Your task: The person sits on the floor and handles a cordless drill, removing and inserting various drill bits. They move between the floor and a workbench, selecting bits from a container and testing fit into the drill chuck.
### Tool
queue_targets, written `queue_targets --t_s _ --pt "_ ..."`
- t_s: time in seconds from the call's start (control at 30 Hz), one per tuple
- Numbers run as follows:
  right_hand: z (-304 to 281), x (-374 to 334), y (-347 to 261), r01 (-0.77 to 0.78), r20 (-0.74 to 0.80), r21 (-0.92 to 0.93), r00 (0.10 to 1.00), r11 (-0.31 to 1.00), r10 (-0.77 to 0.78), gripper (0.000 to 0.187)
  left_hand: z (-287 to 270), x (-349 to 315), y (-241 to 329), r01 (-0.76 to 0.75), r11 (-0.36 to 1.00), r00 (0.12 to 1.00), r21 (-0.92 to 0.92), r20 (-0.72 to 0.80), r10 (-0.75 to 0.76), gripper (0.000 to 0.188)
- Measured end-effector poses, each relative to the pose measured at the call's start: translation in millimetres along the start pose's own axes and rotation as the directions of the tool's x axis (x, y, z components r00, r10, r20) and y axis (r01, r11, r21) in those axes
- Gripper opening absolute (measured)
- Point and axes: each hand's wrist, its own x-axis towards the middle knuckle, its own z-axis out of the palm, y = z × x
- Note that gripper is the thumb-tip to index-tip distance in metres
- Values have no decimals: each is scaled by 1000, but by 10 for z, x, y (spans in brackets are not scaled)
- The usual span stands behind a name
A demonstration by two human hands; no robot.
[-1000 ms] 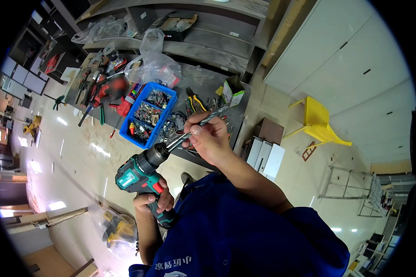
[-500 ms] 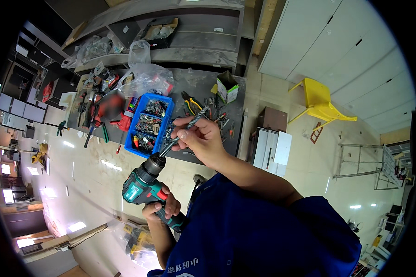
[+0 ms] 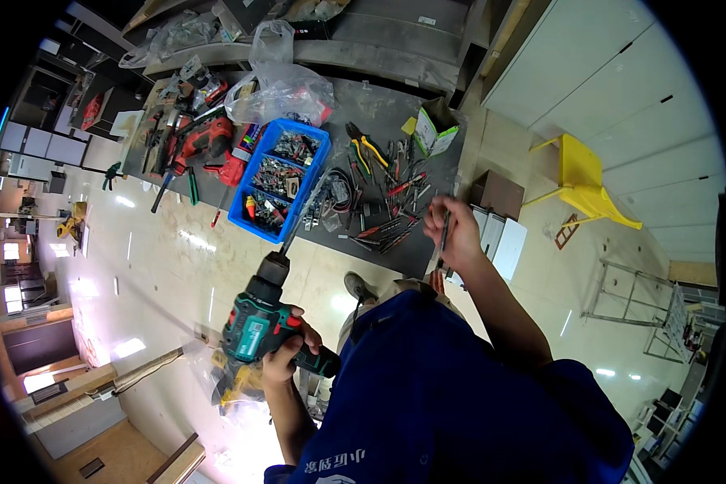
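My left hand (image 3: 292,348) is closed around the handle of a green and black cordless drill (image 3: 254,327). A long spiral drill bit (image 3: 305,211) sticks up from its chuck, its tip in front of the table. My right hand (image 3: 458,235) is raised by the table's right corner, fingers pinched on a thin dark rod (image 3: 444,232); its exact kind cannot be made out. Between the hands, loose bits and hand tools (image 3: 389,230) lie on the dark table (image 3: 355,101), with yellow-handled pliers (image 3: 369,149) behind them.
A blue divided bin (image 3: 240,211) of small hardware stands left of the bit. Farther left lie a red power tool (image 3: 206,139) and a clear plastic bag (image 3: 278,93). A green and white box (image 3: 437,129) stands at the back right. A yellow chair (image 3: 585,177) is on the floor beyond.
My right hand has left the long bit and moved right, now pinching a thin dark rod. The drill has dropped slightly lower, still in my left hand. The table shows more fully.
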Motion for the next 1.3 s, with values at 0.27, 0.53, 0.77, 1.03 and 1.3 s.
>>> queue_targets --t_s 0.27,0.53,0.77,1.03,1.3 --pt "-47 -493 849 -481 55 -323 850 815 523 23 -55 -99 -410 219 890 976 400 -79 -204 37" --pt "421 -420 1144 -465 219 -314 812 827 540 29 -323 -29 -656 -168 501 957 849 262 -123 5" --pt "550 -443 1441 -329 71 -664 867 672 494 46 -254 -5 -495 203 537 977 819 -133 -165 24" --pt "1156 -500 1253 -313 239 -565 823 763 515 31 -573 -36 -400 -46 329 975 943 114 -191 17" --pt "1688 -259 1603 85 583 -245 809 966 76 24 -724 73 -154 88 965 968 248 207 -141 3"
